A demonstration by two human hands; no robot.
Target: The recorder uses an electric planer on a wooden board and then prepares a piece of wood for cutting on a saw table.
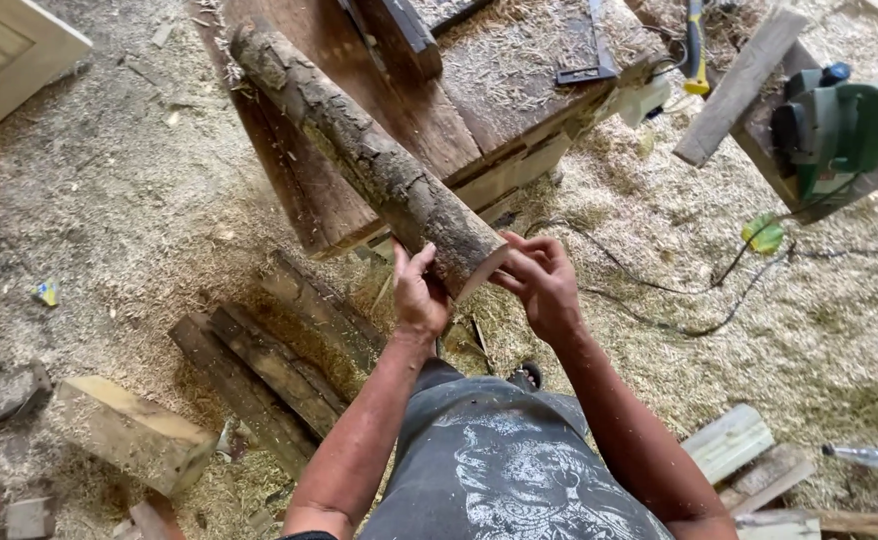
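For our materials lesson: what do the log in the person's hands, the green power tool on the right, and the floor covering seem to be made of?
Log: raw wood, rough grey-brown bark on, pale cut end by the left hand and right hand.
Green power tool: apparently moulded plastic housing, smooth matte green with black parts.
Floor covering: seemingly wood shavings and sawdust, pale, loose, fibrous.

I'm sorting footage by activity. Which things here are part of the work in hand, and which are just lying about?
In hand:
bark-covered log
left hand
right hand
workbench

Lying about:
green power planer
dark planks
wood block
plastic bottle
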